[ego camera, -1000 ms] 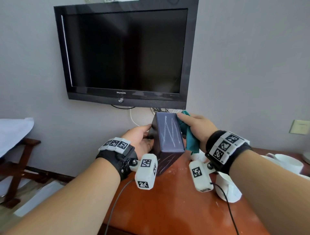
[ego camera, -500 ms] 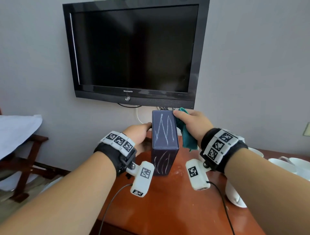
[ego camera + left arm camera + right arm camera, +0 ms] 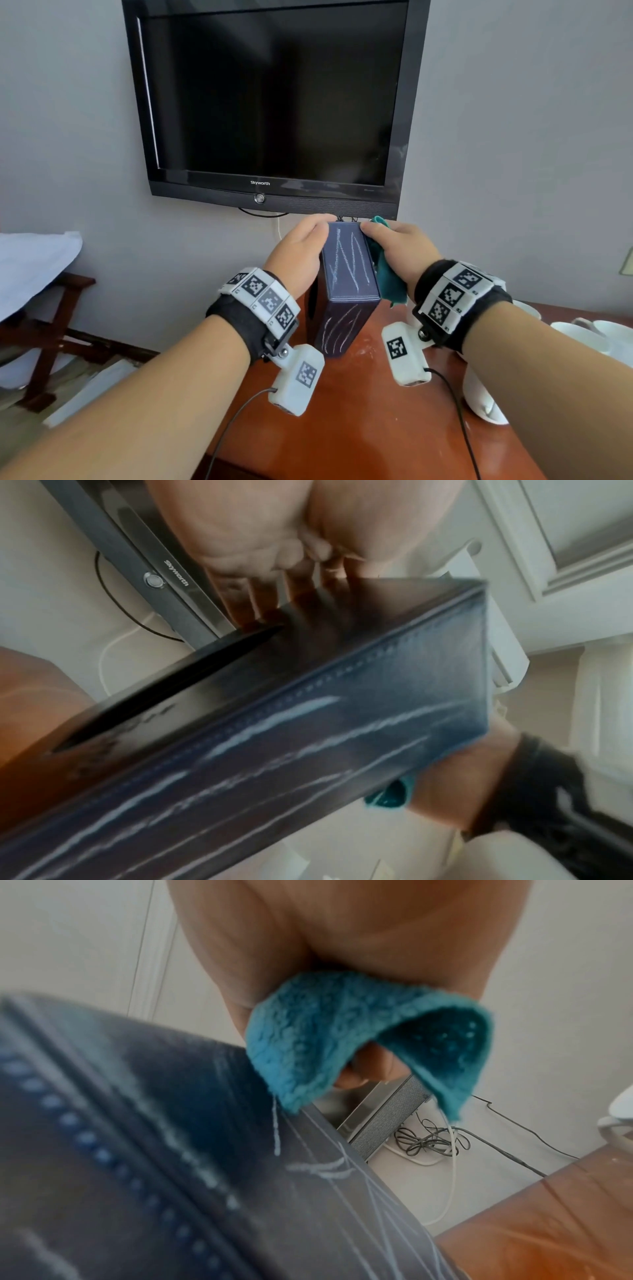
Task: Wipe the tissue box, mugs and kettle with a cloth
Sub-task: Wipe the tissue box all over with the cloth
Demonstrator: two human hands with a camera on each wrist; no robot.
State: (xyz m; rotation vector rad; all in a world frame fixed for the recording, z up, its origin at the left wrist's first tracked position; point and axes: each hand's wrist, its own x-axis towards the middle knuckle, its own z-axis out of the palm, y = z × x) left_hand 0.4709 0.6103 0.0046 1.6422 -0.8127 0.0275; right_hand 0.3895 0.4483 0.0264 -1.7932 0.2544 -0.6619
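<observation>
A dark navy tissue box [image 3: 349, 263] with white streaks stands on end on the reddish wooden table [image 3: 359, 428]. My left hand [image 3: 301, 246] grips the box's top left edge, its fingers [image 3: 274, 561] reaching over the slotted face. My right hand [image 3: 397, 246] holds a teal cloth [image 3: 388, 281] against the box's upper right side. In the right wrist view the cloth [image 3: 325, 1031] hangs folded from my fingers, touching the streaked box [image 3: 171, 1150]. In the left wrist view the box [image 3: 308, 737] fills the frame and a bit of cloth [image 3: 390, 796] shows below it.
White mugs [image 3: 603, 335] sit at the table's right, and another white mug [image 3: 479, 397] is partly hidden under my right forearm. A black television [image 3: 270, 99] hangs on the wall just above the box, with cables [image 3: 428, 1139] below it. A wooden rack [image 3: 51, 325] stands at the left.
My left hand has climbed from the box's lower left side to its top edge. The right hand with the cloth has stayed at the top right corner. The head view has tilted down a little.
</observation>
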